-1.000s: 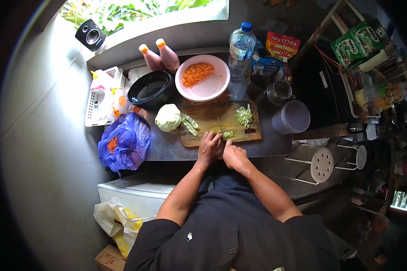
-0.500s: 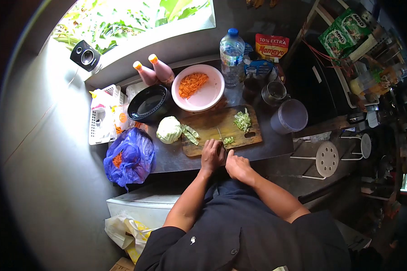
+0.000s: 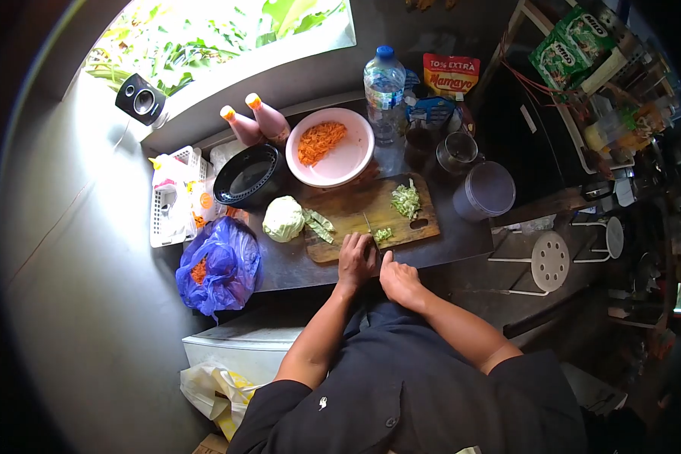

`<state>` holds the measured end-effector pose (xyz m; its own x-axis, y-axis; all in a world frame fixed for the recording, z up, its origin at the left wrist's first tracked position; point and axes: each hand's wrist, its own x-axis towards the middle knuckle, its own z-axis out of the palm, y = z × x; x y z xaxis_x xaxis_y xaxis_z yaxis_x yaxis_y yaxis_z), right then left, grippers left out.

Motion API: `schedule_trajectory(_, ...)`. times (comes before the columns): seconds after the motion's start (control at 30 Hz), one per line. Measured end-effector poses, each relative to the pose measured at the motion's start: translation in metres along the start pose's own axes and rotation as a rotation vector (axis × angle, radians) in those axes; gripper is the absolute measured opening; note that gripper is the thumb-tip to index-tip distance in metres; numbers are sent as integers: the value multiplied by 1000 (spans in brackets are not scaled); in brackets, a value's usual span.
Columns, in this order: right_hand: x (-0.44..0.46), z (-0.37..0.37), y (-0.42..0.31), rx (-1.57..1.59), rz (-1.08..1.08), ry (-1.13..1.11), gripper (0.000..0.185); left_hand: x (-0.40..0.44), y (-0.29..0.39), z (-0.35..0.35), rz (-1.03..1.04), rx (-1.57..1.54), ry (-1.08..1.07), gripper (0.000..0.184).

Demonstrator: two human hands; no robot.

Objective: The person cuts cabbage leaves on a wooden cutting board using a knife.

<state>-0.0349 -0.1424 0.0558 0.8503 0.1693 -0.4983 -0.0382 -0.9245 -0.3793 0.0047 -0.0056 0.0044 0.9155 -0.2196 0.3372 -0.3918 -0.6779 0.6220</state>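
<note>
On the near edge of the wooden cutting board [image 3: 348,213], my left hand [image 3: 356,261] is closed with curled fingers; what lies under them is hidden. My right hand [image 3: 402,281] grips a knife [image 3: 367,221], whose thin blade points away from me past my left fingertips. A small heap of chopped cabbage [image 3: 384,234] lies just right of the blade. A larger pile of shredded cabbage [image 3: 405,200] sits near the board's handle hole. Cut cabbage strips [image 3: 319,225] rest at the board's left end, beside a pale cabbage head [image 3: 284,219] on the table.
Behind the board stand a pink bowl [image 3: 359,155] with shredded carrot [image 3: 320,144], a black basin [image 3: 234,200], two sauce bottles [image 3: 267,121] and a water bottle [image 3: 384,98]. A lidded tub [image 3: 485,191] is at right; a blue plastic bag [image 3: 231,261] sits at left.
The view has shifted slightly. Both hands and the knife stay at nearly the same place on the board, with the right hand's pose almost unchanged.
</note>
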Motion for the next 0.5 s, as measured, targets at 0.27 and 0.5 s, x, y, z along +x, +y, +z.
schedule_trajectory(0.27, 1, -11, -3, -49, -48, 2, 24, 1, 6, 0, 2, -25, 52, 16)
schedule_trajectory(0.5, 13, 4, 4, -102, -83, 64, 25, -4, 1, 4, 0, -34, 61, 17)
